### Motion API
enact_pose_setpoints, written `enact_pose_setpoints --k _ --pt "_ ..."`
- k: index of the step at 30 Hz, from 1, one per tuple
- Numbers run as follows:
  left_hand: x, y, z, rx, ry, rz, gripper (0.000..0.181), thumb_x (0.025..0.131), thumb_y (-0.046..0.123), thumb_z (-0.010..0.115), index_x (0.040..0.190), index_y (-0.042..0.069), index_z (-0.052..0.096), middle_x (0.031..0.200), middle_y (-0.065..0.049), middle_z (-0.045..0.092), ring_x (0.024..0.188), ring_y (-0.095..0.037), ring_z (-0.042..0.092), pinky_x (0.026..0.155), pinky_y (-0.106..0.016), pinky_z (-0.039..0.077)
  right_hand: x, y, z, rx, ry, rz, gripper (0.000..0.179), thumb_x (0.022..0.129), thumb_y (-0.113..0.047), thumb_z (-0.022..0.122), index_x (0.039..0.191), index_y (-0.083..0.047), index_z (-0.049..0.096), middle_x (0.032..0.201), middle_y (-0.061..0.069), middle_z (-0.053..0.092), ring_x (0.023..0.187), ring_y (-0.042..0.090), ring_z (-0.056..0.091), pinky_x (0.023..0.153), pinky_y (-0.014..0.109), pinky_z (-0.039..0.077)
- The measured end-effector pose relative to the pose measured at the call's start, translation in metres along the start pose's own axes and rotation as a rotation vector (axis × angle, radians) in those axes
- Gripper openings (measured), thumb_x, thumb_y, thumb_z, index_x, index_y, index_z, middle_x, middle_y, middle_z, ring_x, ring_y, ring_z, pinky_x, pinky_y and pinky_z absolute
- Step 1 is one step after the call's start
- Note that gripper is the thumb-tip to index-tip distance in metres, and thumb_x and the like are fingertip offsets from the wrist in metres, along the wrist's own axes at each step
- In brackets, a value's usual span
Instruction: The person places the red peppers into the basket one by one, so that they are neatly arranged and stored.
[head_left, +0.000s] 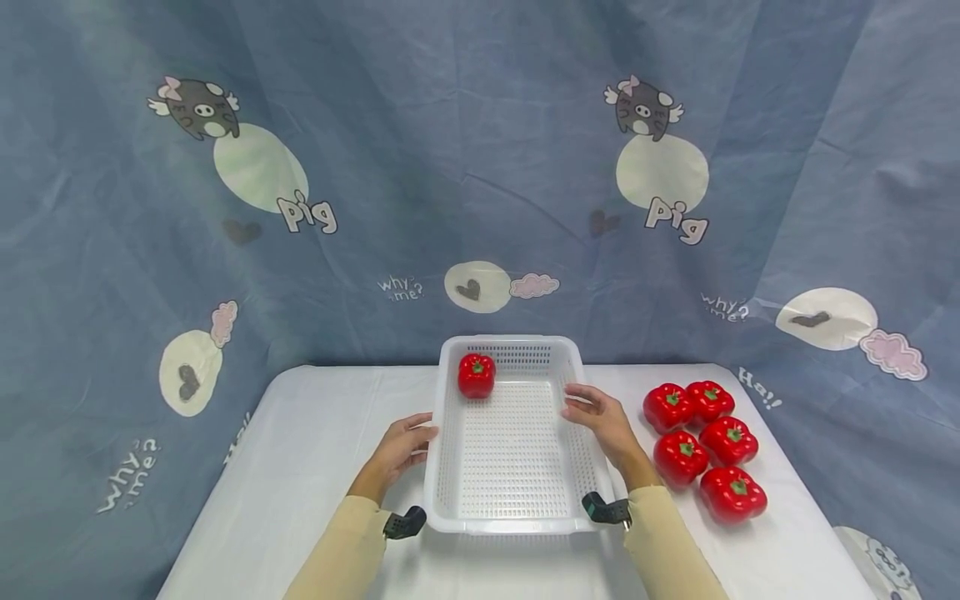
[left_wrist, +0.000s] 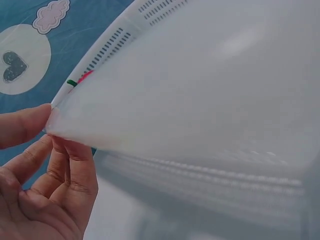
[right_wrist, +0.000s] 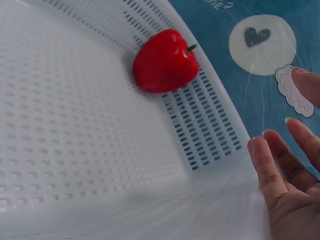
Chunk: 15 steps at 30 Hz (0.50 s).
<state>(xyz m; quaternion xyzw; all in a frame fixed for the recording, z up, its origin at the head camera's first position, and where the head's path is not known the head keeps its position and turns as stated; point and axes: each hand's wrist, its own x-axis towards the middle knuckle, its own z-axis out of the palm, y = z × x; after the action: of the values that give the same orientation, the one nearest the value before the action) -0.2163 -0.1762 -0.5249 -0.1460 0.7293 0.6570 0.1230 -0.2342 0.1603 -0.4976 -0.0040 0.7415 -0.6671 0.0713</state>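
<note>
A white perforated plastic basket (head_left: 517, 450) sits in front of me at the middle of the table, with one red bell pepper (head_left: 476, 376) in its far left corner. My left hand (head_left: 405, 450) pinches the basket's left rim, thumb over it and fingers beneath, as the left wrist view shows. Over by the right rim, my right hand (head_left: 603, 421) has its fingers spread and holds nothing. In the right wrist view its fingertips (right_wrist: 257, 145) are right at the rim, and the pepper (right_wrist: 165, 62) lies against the slotted wall.
Several more red bell peppers (head_left: 705, 446) are grouped on the white table (head_left: 330, 467) to the right of the basket. A blue patterned cloth (head_left: 465, 167) hangs behind the table and along its sides.
</note>
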Motion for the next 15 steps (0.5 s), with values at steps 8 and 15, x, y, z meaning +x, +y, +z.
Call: enact_pose_setpoints --k 8,15 --pt "0.000 0.001 0.003 0.015 0.002 0.003 0.046 0.090 0.015 0.065 0.133 0.002 0.054 0.111 -0.013 0.067 0.088 -0.019 0.064 0.073 -0.030 0.055 -0.011 0.004 -0.015 0.052 0.036 -0.004 0.050 0.090 -0.009 0.067 0.136 -0.002 0.050 0.139 0.018 0.050 0.128 0.034 0.049 0.108 0.047 0.036" --pt "0.001 0.002 0.001 0.024 0.008 -0.001 0.046 0.091 0.015 0.065 0.133 0.002 0.054 0.113 -0.014 0.067 0.089 -0.019 0.065 0.073 -0.029 0.055 -0.024 0.005 -0.036 0.049 0.105 0.016 0.056 0.086 -0.016 0.072 0.137 -0.006 0.050 0.141 0.015 0.050 0.127 0.032 0.050 0.109 0.051 0.034"
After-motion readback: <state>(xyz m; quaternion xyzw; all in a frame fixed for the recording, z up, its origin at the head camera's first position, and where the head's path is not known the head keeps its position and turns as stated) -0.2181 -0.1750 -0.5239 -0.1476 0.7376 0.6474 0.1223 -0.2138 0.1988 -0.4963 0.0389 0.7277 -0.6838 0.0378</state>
